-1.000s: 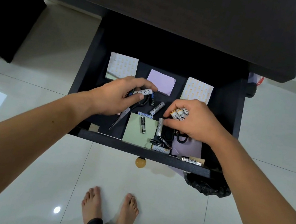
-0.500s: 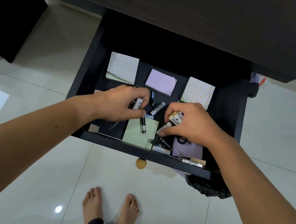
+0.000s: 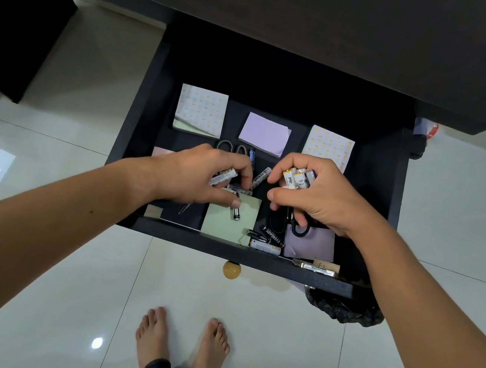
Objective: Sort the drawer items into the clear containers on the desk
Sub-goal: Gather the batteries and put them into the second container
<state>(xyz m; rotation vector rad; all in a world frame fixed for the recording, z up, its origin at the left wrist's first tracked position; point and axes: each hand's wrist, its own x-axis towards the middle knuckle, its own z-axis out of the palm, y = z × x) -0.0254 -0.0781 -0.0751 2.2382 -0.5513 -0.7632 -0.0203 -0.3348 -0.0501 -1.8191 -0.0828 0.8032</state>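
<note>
The dark drawer (image 3: 137, 122) stands pulled out under the desk. My left hand (image 3: 195, 176) grips white batteries (image 3: 224, 176) over a green note pad (image 3: 222, 225), its thumb touching a small battery (image 3: 235, 213) lying on the pad. My right hand (image 3: 316, 195) is closed on a bunch of white batteries (image 3: 296, 178), above black scissors (image 3: 295, 228). Loose batteries (image 3: 267, 240) lie near the drawer's front edge, and two more (image 3: 260, 177) lie between my hands. No clear containers are in view.
Two patterned note pads (image 3: 201, 110) (image 3: 329, 145) and a purple pad (image 3: 264, 134) lie at the back of the drawer; grey scissor handles (image 3: 230, 146) show behind my left hand. A purple sheet (image 3: 310, 245) and a metal clip (image 3: 314, 266) sit front right. A black bag (image 3: 342, 309) hangs below.
My left hand has come nearer and lower onto the green pad with its batteries. My right hand has picked up one more battery from beside the pad.
</note>
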